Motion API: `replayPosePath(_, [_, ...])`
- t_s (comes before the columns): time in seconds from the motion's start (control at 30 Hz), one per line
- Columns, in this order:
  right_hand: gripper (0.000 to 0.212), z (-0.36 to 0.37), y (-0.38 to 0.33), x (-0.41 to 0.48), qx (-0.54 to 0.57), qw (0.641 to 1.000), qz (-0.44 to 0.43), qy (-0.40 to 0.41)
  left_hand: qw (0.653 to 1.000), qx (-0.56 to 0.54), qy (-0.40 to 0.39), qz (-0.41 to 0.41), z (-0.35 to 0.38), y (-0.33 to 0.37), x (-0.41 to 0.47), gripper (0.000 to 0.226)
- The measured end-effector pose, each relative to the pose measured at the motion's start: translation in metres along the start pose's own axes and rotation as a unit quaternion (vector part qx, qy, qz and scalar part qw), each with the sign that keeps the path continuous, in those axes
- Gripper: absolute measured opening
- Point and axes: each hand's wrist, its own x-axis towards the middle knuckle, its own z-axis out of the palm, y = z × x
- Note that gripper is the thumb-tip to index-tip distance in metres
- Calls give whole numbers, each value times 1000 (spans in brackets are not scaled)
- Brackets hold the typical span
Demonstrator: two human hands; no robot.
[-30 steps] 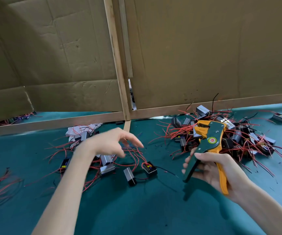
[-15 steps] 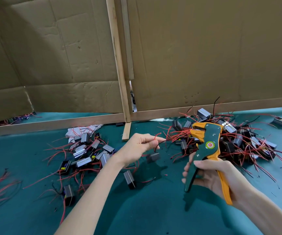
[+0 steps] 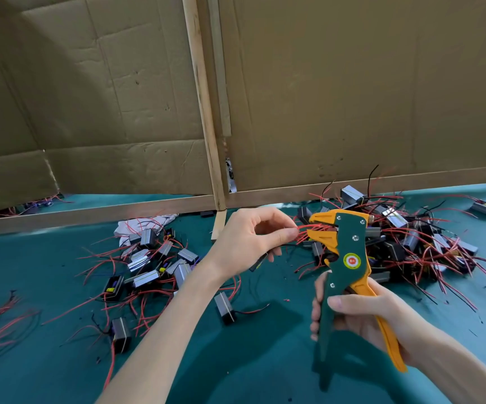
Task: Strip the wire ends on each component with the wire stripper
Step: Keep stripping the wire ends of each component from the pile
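A view down from a person's head onto a table covered in teal cloth (image 3: 265, 363), with a brown cardboard wall (image 3: 352, 83) standing along its far edge. Near the middle, the left hand (image 3: 250, 240) pinches a thin red wire (image 3: 306, 226) between thumb and forefinger; a small dark component (image 3: 258, 261) hangs below its curled lower fingers, mostly hidden. The wire's free end reaches right into the orange jaws of a green and orange wire stripper (image 3: 345, 252), held upright just right of the left hand. The right hand (image 3: 364, 319), nearer and to the right, grips the stripper's two handles, fingers wrapped round the green one. Behind the stripper, at far right, lies a tangled heap of components (image 3: 411, 243) with red and black leads. A second scatter of components (image 3: 154, 266) lies to the left, and one lone block (image 3: 224, 307) sits between the forearms
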Motion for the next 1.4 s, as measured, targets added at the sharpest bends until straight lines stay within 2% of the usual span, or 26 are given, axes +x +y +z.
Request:
replayPosePath(0.43, [25, 1, 0, -2, -22, 1000, 12, -9, 997, 72, -1, -2, -6, 6, -3, 4])
replayPosePath(0.57, [26, 3, 0, -4, -32, 999, 18, -4, 996, 86, -10, 4, -7, 6, -3, 9])
replayPosePath(0.77, [30, 12, 2, -8, -38, 998, 34, 43, 997, 74, -24, -12, -9, 7, -3, 13])
replayPosePath(0.9, [48, 18, 11, -8, -54, 988, 56, 132, 996, 59, -39, -48, -14, 5, -3, 11])
replayPosePath(1.03, [31, 25, 19, -4, -86, 977, 63, 183, 990, 84, -52, -104, -12, -8, -2, 15])
replayPosePath(1.13, [19, 20, 15, 1, -9, 986, 79, 148, 985, 103, -64, -123, -10, -18, -1, 17])
replayPosePath(1.2, [23, 16, 14, 5, 35, 990, 87, 103, 983, 123, -41, -126, -15, -20, 1, 18])
replayPosePath(1.27, [22, 12, 15, 8, 59, 989, 91, 99, 983, 143, 19, -110, -21, -18, 5, 19])
replayPosePath(1.4, [21, 5, 17, 9, 81, 984, 107, 115, 961, 221, 167, -4, -19, 0, 23, 17])
